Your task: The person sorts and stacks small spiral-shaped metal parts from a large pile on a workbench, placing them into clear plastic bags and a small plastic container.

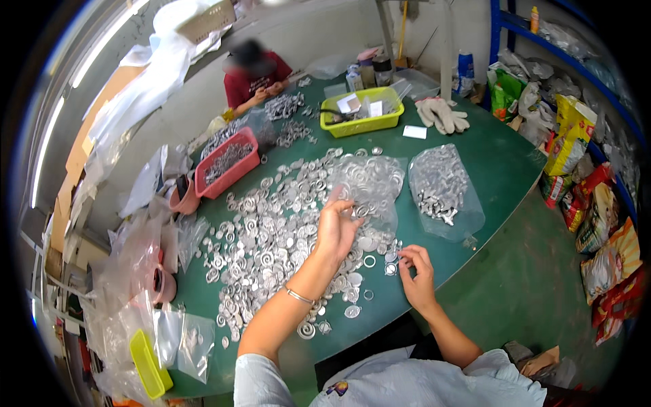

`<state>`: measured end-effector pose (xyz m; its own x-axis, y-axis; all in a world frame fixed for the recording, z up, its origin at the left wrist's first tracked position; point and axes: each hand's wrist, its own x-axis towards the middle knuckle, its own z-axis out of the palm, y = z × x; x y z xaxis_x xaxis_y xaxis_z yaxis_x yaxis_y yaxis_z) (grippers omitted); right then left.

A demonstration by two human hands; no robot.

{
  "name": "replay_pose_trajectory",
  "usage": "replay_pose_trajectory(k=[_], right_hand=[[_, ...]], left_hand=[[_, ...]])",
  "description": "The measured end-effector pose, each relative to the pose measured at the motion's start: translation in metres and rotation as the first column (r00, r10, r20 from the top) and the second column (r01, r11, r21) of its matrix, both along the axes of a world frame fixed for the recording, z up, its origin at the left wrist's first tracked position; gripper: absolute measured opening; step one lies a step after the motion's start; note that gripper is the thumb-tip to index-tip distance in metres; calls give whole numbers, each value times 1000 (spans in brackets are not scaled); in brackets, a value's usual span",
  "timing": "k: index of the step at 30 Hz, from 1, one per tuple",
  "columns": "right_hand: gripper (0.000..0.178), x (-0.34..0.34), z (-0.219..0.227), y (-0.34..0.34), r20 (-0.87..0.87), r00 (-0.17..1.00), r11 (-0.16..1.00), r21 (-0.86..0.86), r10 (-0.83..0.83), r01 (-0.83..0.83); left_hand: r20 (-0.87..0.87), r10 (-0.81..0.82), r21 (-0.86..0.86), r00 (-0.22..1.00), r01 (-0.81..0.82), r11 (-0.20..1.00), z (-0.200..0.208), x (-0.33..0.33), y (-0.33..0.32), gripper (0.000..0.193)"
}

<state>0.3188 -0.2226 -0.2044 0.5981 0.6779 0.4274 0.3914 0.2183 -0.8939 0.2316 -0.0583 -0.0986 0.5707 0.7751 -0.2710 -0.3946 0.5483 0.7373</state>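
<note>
My left hand reaches over a pile of flat silver metal pieces, many of them round or ring-shaped. Its fingers are loosely bent and apart at the near left edge of a clear plastic bag holding similar rings; no held thing shows. My right hand is at the table's near edge, thumb and forefinger drawn together beside small round metal pieces. Whatever lies between those fingertips is too small to make out. A loose ring rests between the hands.
A second clear bag of metal parts lies to the right on the green table. Farther back are a yellow-green basket, gloves and a pink basket. A person sits across. Colourful sacks line the right-hand shelves.
</note>
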Motion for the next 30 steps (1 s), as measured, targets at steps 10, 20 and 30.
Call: replay_pose_trajectory(k=[10, 20, 30], right_hand=[[17, -3, -3, 1, -48, 999, 998, -58, 22, -25], [16, -22, 32, 30, 387, 867, 945, -214, 314, -247], [18, -62, 38, 59, 339, 703, 770, -414, 625, -485]], left_hand=[[-568, 239, 703, 788, 314, 638, -31, -147, -72, 32], [-720, 662, 582, 209, 702, 411, -83, -216, -126, 33], [-626, 779, 698, 33, 469, 541, -95, -256, -124, 32]])
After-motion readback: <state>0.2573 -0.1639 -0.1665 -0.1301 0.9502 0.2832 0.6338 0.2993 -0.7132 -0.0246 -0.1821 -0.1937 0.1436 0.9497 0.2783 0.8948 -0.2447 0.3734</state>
